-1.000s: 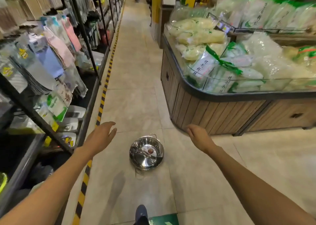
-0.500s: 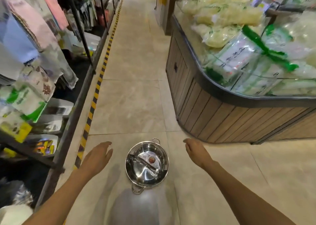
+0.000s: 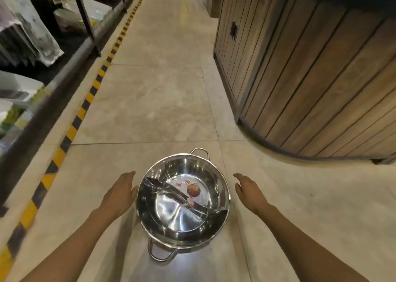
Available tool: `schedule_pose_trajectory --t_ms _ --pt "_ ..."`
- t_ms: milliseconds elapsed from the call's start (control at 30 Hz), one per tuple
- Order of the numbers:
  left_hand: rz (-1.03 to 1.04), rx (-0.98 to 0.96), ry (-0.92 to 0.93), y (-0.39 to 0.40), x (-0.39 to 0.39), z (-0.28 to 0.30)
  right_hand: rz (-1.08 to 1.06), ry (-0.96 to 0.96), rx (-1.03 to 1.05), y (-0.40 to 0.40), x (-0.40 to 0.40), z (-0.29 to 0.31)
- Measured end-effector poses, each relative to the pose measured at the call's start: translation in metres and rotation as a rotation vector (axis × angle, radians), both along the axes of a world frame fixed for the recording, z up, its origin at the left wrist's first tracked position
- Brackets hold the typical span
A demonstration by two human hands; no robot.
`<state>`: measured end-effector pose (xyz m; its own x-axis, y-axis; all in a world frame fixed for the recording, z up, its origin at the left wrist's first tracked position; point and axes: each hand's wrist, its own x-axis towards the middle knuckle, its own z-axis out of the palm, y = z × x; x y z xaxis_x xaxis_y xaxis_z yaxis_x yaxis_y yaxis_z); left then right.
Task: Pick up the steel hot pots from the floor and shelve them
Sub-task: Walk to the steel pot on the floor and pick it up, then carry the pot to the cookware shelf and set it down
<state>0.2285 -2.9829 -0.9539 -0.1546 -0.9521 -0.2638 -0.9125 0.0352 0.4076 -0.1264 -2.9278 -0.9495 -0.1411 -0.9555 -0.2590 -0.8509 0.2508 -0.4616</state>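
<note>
Both open hands, left hand (image 3: 120, 192) and right hand (image 3: 249, 192), have closed in, seemingly flanking the hot pot (image 3: 183, 198).

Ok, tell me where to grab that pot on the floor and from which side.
Take the pot by its rim with both hands, one from each side. It sits upright on the floor, and its two loop handles point away from and toward the person, so the side walls are the parts facing the hands. The left hand is already at the left wall; the right hand is open, just off the right wall.
</note>
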Motion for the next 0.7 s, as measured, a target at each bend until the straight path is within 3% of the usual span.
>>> schedule_pose_trajectory --t_ms 200,400,700 --pt "0.043 0.011 0.062 0.008 0.003 -0.109 -0.051 -0.104 -0.065 -0.001 0.000 -0.102" --pt "-0.007 -0.011 0.224 0.013 0.003 -0.110 -0.056 -0.203 -0.017 0.005 0.007 -0.113" --pt "0.055 -0.004 0.183 -0.011 -0.009 -0.107 -0.105 -0.152 -0.080 -0.018 0.007 -0.118"
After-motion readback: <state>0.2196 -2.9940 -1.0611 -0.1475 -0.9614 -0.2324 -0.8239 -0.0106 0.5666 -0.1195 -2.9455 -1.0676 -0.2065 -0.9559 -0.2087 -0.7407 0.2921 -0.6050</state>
